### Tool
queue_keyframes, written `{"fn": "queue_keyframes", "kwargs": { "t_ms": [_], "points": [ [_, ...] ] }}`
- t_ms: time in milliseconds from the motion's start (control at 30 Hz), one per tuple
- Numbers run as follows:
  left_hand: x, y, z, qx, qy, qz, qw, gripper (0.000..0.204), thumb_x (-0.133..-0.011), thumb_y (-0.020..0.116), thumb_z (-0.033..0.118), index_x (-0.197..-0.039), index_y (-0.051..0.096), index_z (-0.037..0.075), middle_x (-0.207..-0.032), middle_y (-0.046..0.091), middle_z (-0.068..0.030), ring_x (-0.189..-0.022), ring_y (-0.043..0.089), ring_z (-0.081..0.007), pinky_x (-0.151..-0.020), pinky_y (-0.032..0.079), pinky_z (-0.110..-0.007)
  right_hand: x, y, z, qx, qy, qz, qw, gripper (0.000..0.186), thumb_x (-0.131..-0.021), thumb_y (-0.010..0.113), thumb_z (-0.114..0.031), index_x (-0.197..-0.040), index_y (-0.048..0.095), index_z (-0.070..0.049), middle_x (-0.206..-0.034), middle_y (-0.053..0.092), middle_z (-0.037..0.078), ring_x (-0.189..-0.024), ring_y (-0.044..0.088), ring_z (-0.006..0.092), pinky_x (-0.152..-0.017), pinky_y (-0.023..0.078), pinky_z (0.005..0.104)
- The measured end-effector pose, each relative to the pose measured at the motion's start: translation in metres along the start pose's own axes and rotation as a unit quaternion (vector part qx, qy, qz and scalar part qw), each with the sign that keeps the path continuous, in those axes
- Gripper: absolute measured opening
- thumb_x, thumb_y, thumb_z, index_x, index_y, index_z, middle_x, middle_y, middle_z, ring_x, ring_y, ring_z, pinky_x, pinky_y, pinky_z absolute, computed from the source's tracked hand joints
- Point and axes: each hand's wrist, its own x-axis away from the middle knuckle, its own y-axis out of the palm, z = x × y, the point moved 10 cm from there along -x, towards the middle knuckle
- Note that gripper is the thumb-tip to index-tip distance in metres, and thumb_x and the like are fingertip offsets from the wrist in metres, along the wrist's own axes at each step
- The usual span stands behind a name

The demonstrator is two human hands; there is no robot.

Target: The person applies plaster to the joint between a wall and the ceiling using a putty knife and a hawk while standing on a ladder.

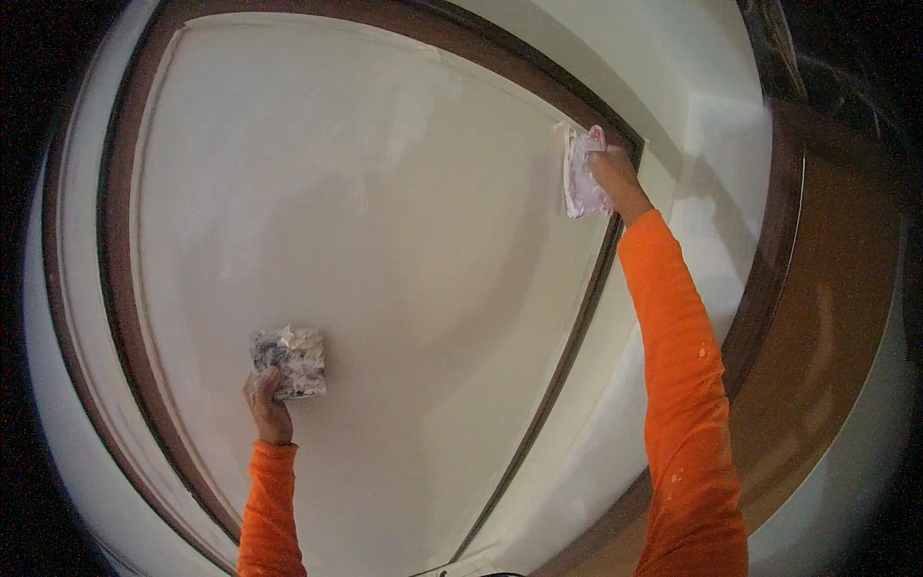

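My left hand [267, 404] grips a square, putty-smeared plate [303, 361], with lumps of pale putty on it, at the lower left of the view. My right hand [615, 173] is raised at the upper right, closed on a putty-coated spreader [582, 178]. The spreader lies against the off-white panel [385, 240] near its upper right corner, beside the frame. Both orange sleeves have come in from the lower edge; the right one has pale specks on it.
A dark brown wooden frame [130, 240] borders the panel. Beyond it on the right are a white step [711, 183], a brown wooden surface [827, 308] and a dark area at the upper right. More brown and white bands curve along the left.
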Motion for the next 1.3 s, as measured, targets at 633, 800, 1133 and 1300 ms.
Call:
{"fn": "queue_keyframes", "kwargs": {
  "t_ms": [633,800,1133,1300],
  "points": [
    [0.014,0.010,0.010,0.015,0.028,0.026,0.999,0.015,-0.090,0.055,0.020,-0.099,0.053,0.008,-0.093,0.052,-0.0012,-0.095,0.052,-0.0151,-0.083,0.044,-0.030,0.145,0.001,-0.093,-0.008,-0.381,0.073,0.922,0.050,-0.078,0.052,-0.004,-0.128,0.050,-0.007,-0.113,0.060,0.018,-0.106,0.057,0.0349,-0.091,0.043,0.0429],
    [0.023,0.005,0.011,-0.009,0.039,0.116,0.992,0.018,-0.088,0.057,0.028,-0.094,0.053,0.012,-0.088,0.053,0.0009,-0.084,0.052,-0.0129,-0.076,0.044,-0.029,0.111,0.019,-0.058,0.122,-0.444,0.187,0.868,0.066,-0.077,0.054,0.004,-0.139,0.036,-0.009,-0.138,0.042,0.015,-0.128,0.038,0.0329,-0.104,0.031,0.0441],
    [0.020,0.005,-0.002,0.013,0.011,0.024,1.000,0.023,-0.088,0.058,0.015,-0.108,0.053,0.004,-0.097,0.050,-0.0009,-0.087,0.051,-0.0122,-0.078,0.044,-0.029,0.058,0.023,-0.041,0.190,-0.421,0.154,0.873,0.060,-0.083,0.056,-0.008,-0.139,0.037,-0.013,-0.138,0.043,0.014,-0.128,0.038,0.0353,-0.104,0.031,0.0465],
    [0.017,-0.013,0.012,-0.057,0.060,0.010,0.997,0.020,-0.088,0.059,0.014,-0.105,0.053,0.006,-0.098,0.053,-0.0020,-0.086,0.052,-0.0114,-0.079,0.043,-0.028,0.033,-0.009,0.022,0.170,-0.363,0.044,0.915,0.045,-0.086,0.043,-0.007,-0.131,0.047,-0.007,-0.127,0.053,0.019,-0.119,0.048,0.0365,-0.100,0.038,0.0407]
  ]
}}
